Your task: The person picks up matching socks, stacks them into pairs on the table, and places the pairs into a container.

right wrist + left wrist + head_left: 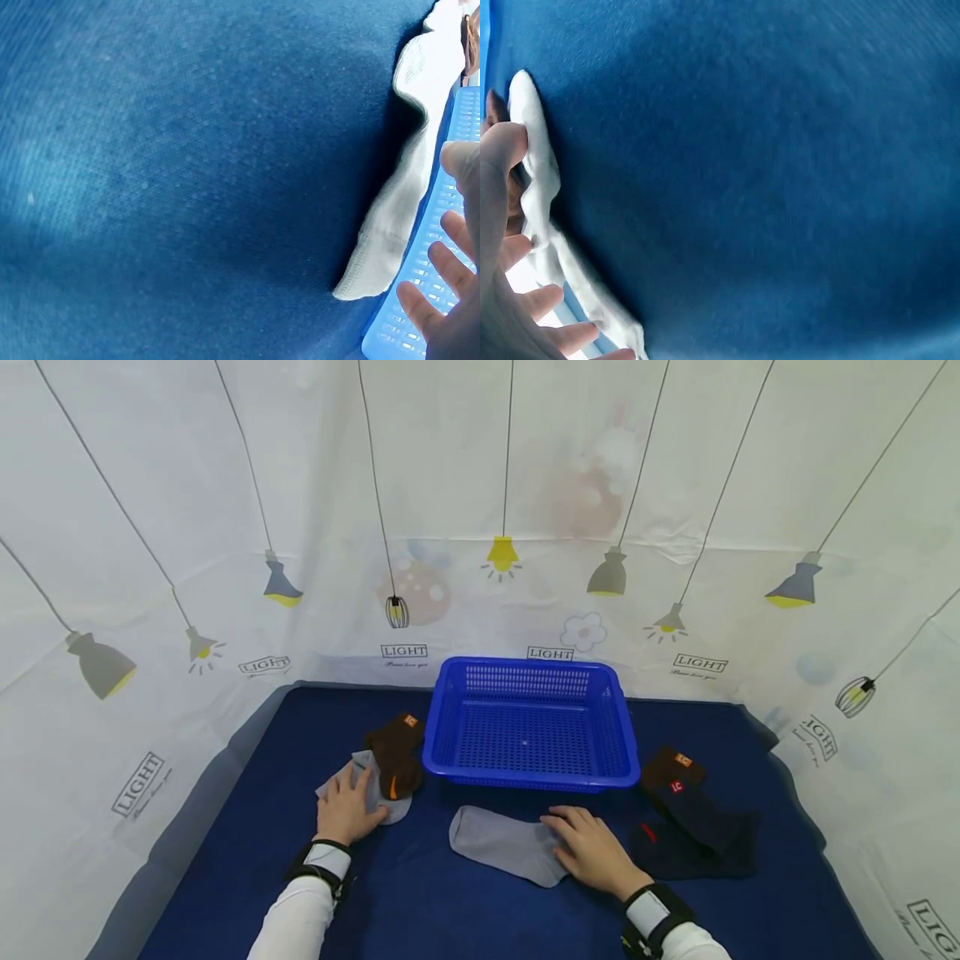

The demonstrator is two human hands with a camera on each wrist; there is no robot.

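On the dark blue cloth [420, 914], a grey sock [504, 845] lies crosswise, just left of my nearer right hand [592, 850], whose fingers are loose, possibly touching its end; my left hand [347, 808] rests, fingers spread, on a second grey sock [397, 812].

Head view: looks forward and down from above the near side of the desk [450, 918], taking in its far edge. Wrist views: close over the desk surface. Head and right wrist share the basket [532, 782]; head and left wrist share the grey sock [399, 811] toward the left edge.
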